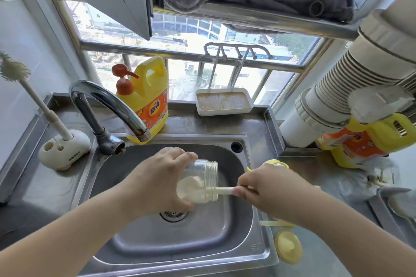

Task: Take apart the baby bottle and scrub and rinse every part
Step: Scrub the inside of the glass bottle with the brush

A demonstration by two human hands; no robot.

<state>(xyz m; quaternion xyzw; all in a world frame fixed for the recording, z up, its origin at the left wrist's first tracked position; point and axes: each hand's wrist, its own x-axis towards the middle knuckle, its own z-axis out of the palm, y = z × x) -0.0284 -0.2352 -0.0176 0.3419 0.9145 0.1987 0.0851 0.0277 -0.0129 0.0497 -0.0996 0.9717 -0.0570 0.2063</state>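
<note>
Centre of frame, over the sink (238,252): left hand (157,184) grips the clear bottle body (202,181), fingers (189,156) curled round it, bottle held sideways with its threaded mouth pointing right. Right hand (267,189) pinches the cream brush handle (225,190), fingers clenched on it; brush head (189,186) is inside the bottle. Yellow bottle collar (275,162) sits on the worktop (319,254) just right of the sink, partly hidden behind the right hand. Yellow round cap (288,247) lies on the worktop at lower right, near the sink rim. Faucet (112,108) at centre left, no water visible. Yellow detergent jug (146,101) behind the sink. Second brush in stand (65,149) at left. White tray (224,101) on the window ledge.
</note>
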